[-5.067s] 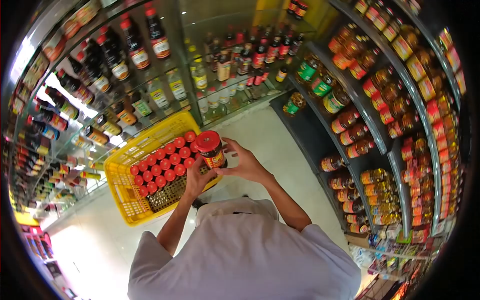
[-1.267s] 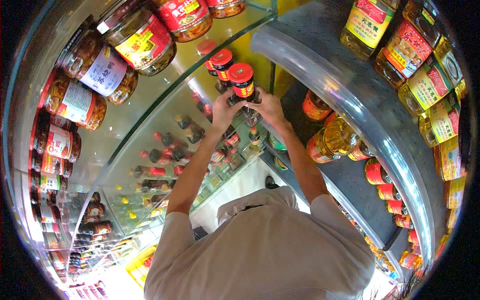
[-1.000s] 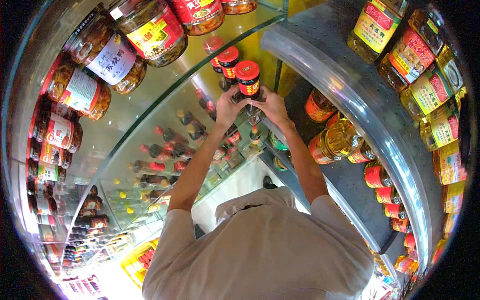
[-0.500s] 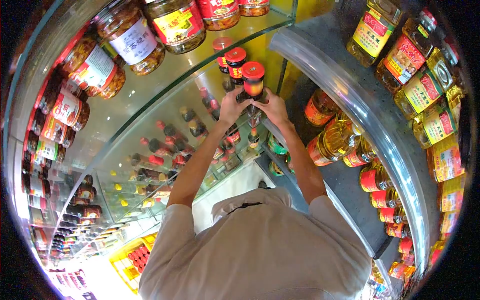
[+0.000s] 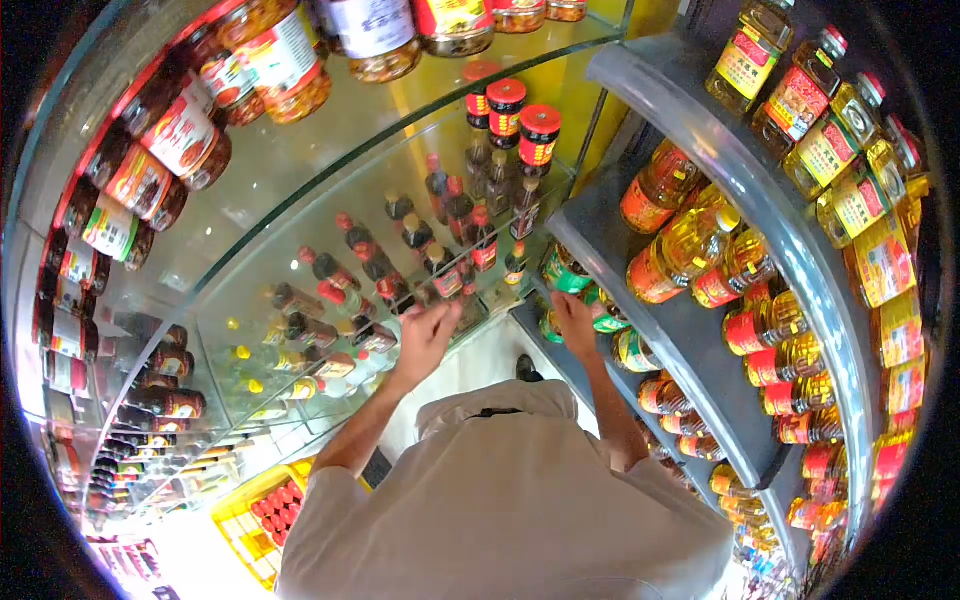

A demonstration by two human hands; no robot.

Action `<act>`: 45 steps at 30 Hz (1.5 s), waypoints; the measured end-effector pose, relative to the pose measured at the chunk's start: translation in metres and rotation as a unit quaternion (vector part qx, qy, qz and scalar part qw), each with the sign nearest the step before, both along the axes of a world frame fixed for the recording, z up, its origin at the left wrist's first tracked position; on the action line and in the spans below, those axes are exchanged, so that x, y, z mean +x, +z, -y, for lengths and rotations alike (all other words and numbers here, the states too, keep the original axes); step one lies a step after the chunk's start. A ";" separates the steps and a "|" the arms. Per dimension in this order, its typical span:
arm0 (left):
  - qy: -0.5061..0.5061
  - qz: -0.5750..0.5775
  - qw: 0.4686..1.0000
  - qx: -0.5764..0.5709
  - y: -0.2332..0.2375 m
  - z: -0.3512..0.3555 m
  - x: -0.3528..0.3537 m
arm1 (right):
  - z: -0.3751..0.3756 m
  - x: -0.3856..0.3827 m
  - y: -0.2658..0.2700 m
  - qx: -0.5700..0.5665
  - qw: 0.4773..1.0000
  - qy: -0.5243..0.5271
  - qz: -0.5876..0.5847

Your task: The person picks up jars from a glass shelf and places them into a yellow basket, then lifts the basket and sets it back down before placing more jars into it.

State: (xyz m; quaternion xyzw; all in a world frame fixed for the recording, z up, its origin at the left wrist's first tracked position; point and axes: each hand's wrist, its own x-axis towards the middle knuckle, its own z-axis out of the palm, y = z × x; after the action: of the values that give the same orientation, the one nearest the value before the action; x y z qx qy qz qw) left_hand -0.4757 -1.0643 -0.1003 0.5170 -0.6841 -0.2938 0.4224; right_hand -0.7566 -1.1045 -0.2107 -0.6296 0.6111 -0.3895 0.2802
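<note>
Three red-lidded jars of dark sauce stand in a row at the far corner of the glass shelf; the front jar has a red and yellow label, with a second jar close behind. My left hand is below them, empty, its fingers loosely bent and apart. Dark sauce bottles on a lower level are nearest to it. My right hand, also empty with fingers apart, hangs beside the green-labelled bottles of the right-hand rack. Neither hand touches the jars.
Big-labelled jars line the upper glass shelf on the left. Oil bottles fill the curved rack on the right. A yellow crate with red-lidded jars stands low at left. The glass shelf edge crosses in front.
Both hands have let go of the front red-lidded jar and come down toward my body, moving apart. The jar now stands on the shelf, and the view has shifted slightly.
</note>
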 end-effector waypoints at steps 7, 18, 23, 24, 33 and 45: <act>0.004 -0.015 1.000 0.023 -0.050 -0.068 -0.002 | -0.113 0.056 -0.051 0.161 0.938 0.035 0.304; -0.127 -0.017 0.991 -0.026 -0.048 -0.172 -0.020 | -0.254 0.129 0.004 0.158 0.958 0.156 0.180; -0.035 -0.016 0.997 0.059 -0.077 -0.238 -0.001 | -0.303 0.132 0.028 0.169 0.957 0.224 0.067; -0.028 -0.020 0.998 0.060 -0.089 -0.253 0.002 | -0.313 0.129 0.022 0.196 0.951 0.231 0.059; 0.077 -0.044 0.990 0.112 -0.122 -0.445 0.006 | -0.465 0.129 -0.010 0.258 0.910 0.296 0.130; 0.243 -0.071 0.952 0.171 -0.114 -0.631 0.079 | -0.604 0.227 -0.030 0.310 0.840 0.416 0.161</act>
State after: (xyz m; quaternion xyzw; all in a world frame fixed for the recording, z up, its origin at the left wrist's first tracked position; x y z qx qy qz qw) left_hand -0.3964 -0.4333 -0.2142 0.7101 -0.4454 -0.3306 0.4337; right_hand -0.5299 -0.5007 -0.2405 -0.6332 0.3270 -0.1225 0.6907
